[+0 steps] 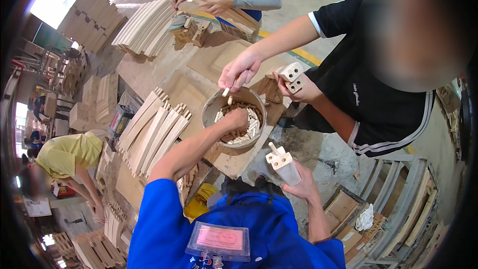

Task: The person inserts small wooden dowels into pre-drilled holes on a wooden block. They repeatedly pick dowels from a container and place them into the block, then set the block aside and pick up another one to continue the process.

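Note:
My left hand [237, 119] reaches down into a round bucket [208, 123] of short wooden dowels [255, 125]. Its fingers are hidden among the dowels. My right hand [303, 185] is closed around pale wooden bars [286, 168], held with their drilled ends up. One dowel [273, 147] stands out of a hole there. Over the bucket's far rim, a co-worker's hand [240, 71] pinches a dowel [226, 91]. That person's other hand [304, 89] holds similar drilled wooden bars [290, 72].
Bars with dowels in their ends [154, 132] lie stacked on the worktable [196, 87] left of the bucket. Another stack of bars [147, 27] lies farther back, near a second co-worker [244, 0]. Wooden racking [398, 209] stands at the right.

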`<state>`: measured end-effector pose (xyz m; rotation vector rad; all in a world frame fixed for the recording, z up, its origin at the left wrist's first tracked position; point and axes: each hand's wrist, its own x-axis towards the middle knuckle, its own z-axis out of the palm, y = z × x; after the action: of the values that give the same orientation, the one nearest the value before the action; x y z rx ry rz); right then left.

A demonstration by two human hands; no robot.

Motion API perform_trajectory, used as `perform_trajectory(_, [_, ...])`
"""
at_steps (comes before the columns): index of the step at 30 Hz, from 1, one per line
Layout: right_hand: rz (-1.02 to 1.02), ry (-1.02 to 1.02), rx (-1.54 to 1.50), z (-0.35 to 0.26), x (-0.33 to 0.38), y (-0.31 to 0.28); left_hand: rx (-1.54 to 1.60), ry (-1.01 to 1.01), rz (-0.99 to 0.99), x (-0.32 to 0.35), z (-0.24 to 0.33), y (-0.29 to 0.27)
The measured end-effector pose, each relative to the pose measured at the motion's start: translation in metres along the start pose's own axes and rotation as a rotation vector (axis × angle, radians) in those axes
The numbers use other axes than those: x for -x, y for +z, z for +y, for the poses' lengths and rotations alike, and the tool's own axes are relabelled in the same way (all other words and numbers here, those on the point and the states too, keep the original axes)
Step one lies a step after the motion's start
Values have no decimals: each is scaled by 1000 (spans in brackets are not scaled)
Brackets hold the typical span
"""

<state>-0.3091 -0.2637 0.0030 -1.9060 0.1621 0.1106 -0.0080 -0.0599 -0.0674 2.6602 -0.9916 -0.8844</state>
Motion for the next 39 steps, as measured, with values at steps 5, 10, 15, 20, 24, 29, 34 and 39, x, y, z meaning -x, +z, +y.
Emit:
perform_trajectory(5, [3, -132, -12, -13, -18, 4, -46, -165, -102, -24, -11, 5])
perform_trajectory(10, [70, -144, -2, 0, -13, 9, 327, 100, 239, 42, 31, -36])
perform_trajectory(15, [-4, -211, -22, 7, -23, 12, 342, 477, 512, 152, 63, -76])
perform_trajectory(20, [-131, -221, -3, -4, -35, 13, 397, 457, 530, 217, 89, -80])
perform_trajectory(24, [-181, -211, -2, -16, -41, 15, 622, 341, 432, 236, 90, -76])
perform_trajectory(29, [-167, -292, 54, -15, -44, 18, 703, 361, 538, 232, 89, -60])
perform_trajectory(34, [-157, -323, 104, -21, -49, 20, 700, 320, 582, 227, 84, -52])
perform_trajectory(39, [-139, -285, 13, -22, -49, 23, 597, 244, 608, 225, 92, -53])
